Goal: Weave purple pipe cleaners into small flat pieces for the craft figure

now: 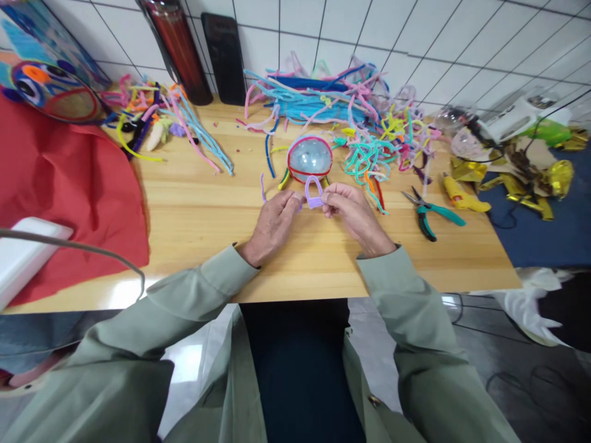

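A lilac pipe cleaner (pixel 314 190), bent into a small loop, is held between both my hands above the wooden table (pixel 198 209). My left hand (pixel 273 224) pinches its left end with closed fingers. My right hand (pixel 353 213) pinches the right end, fingers curled. Just beyond the loop lies a clear plastic ball (pixel 309 157) ringed with a red pipe cleaner. A short lilac piece (pixel 263 187) lies on the table to the left of my hands.
A big heap of coloured pipe cleaners (pixel 341 111) covers the back of the table, a smaller heap (pixel 152 117) at back left. Teal-handled pliers (pixel 431 212) and a yellow tool (pixel 464 195) lie to the right. Red cloth (pixel 69 184) covers the left; gold foil (pixel 530 178) sits far right.
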The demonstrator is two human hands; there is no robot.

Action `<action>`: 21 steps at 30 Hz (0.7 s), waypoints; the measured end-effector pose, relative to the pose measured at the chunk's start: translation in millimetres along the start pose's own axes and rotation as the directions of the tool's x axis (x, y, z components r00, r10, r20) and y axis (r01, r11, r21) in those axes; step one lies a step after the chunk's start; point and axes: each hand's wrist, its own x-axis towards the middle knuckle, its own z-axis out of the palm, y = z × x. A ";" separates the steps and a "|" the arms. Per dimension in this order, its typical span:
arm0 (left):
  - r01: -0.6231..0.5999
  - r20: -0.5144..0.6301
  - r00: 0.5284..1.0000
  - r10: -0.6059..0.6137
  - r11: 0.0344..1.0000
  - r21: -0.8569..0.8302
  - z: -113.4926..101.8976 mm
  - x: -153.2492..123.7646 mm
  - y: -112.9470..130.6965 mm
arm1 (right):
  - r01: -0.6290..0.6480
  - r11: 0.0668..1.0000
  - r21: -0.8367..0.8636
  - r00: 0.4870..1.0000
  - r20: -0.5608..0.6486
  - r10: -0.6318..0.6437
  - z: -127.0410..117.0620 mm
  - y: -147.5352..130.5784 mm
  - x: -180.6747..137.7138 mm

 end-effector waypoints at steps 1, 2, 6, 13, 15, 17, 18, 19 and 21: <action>0.036 0.006 0.999 -0.036 0.999 -0.031 0.6 -0.3 -0.8 | -0.009 1.000 0.007 1.000 -0.002 0.009 0.1 -1.3 -0.4; 0.071 0.016 0.997 -0.070 0.996 -0.061 1.2 -0.6 -2.1 | -0.017 1.000 0.016 1.000 -0.003 0.017 0.2 -2.6 -0.7; 0.076 0.056 0.996 -0.072 0.994 -0.083 1.9 -0.9 -5.4 | -0.029 0.998 0.051 1.000 0.005 0.028 0.6 -5.8 -1.5; 0.042 0.056 0.998 -0.030 0.971 -0.235 0.4 2.6 -2.4 | 0.001 0.999 0.036 0.999 0.053 -0.003 2.0 -5.2 -3.7; 0.094 0.073 0.994 -0.076 0.954 -0.286 0.7 3.7 -3.9 | 0.005 0.999 0.033 0.998 0.070 -0.008 2.0 -4.4 -4.2; 0.109 0.079 0.993 -0.090 0.950 -0.291 1.0 4.0 -5.4 | 0.007 0.999 0.032 0.996 0.083 -0.009 2.0 -3.7 -4.4; 0.105 0.076 0.993 -0.087 0.953 -0.283 1.1 3.9 -5.9 | 0.006 0.999 0.031 0.996 0.088 -0.009 1.9 -3.4 -4.5; 0.099 0.071 0.994 -0.083 0.957 -0.273 1.2 3.7 -6.1 | 0.007 1.000 0.028 0.996 0.091 -0.009 1.9 -3.2 -4.5; 0.091 0.060 0.995 -0.078 0.961 -0.261 1.2 3.4 -5.9 | 0.016 1.000 0.013 0.996 0.093 -0.017 2.0 -3.3 -4.7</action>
